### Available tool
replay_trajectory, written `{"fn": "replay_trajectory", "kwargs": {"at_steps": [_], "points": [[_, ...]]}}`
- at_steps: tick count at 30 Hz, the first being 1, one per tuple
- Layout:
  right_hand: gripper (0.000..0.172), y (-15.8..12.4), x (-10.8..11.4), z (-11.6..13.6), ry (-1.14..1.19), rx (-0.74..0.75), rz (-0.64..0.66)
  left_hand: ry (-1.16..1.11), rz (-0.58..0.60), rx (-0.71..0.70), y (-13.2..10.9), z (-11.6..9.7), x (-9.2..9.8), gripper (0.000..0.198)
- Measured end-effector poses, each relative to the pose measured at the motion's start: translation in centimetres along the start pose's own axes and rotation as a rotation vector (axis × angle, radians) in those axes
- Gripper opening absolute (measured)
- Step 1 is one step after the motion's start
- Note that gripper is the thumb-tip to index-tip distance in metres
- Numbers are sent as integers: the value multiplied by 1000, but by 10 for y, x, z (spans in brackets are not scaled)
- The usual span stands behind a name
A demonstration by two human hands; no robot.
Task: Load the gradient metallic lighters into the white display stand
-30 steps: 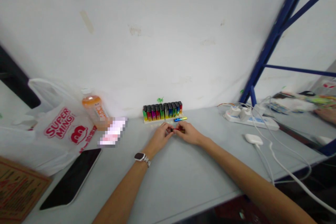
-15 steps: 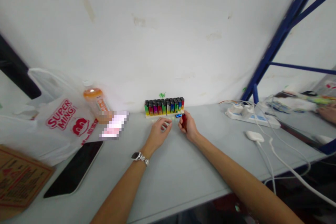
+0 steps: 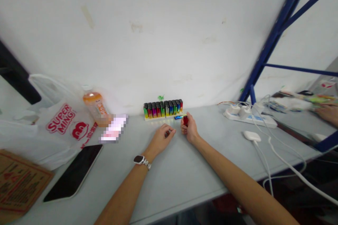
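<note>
Several coloured lighters [image 3: 158, 109] with black tops stand upright in rows in a pale tray [image 3: 153, 119] against the wall. A blue lighter [image 3: 179, 117] lies at the tray's front right, beside my right hand. Fingers wrapped round a red lighter [image 3: 185, 120], my right hand [image 3: 189, 128] is just right of the tray. My left hand [image 3: 163, 137], with a watch on its wrist, hovers over the table in front of the tray. Its fingers are curled but apart, with nothing visible in them.
At the left are a plastic bag [image 3: 60, 123], an orange bottle [image 3: 97, 107], a dark tablet [image 3: 74, 172] and a cardboard box [image 3: 21, 182]. A power strip [image 3: 250, 117], charger [image 3: 252, 136] and cables lie right. Beyond the blue frame [image 3: 269, 49] is another person's hand [image 3: 329, 112].
My left hand has moved back from the tray, toward me. My right hand still grips the red lighter and has turned slightly. More of the blue lighter shows. The view has shifted a little.
</note>
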State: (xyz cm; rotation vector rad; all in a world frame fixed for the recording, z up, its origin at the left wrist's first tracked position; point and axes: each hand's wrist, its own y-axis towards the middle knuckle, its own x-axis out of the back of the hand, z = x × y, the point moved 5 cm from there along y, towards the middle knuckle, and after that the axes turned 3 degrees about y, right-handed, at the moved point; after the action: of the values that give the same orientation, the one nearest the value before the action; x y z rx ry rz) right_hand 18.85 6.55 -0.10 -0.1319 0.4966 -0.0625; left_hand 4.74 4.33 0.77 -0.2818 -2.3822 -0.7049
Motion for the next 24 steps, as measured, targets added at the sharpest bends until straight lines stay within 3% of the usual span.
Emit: {"fn": "replay_trajectory", "kwargs": {"at_steps": [7,13,19,24], "points": [[34,3,4,3,-21,57,-77,10,13,-3,0,-3,1,30],[42,4,2,7,-31,102,51,7,14,2,0,-3,0,28],[37,21,8,33,-340,452,102,24,67,-9,-1,-2,-4,25],[28,49,13,62,-758,719,33,26,100,-9,-1,-3,-9,23]]}}
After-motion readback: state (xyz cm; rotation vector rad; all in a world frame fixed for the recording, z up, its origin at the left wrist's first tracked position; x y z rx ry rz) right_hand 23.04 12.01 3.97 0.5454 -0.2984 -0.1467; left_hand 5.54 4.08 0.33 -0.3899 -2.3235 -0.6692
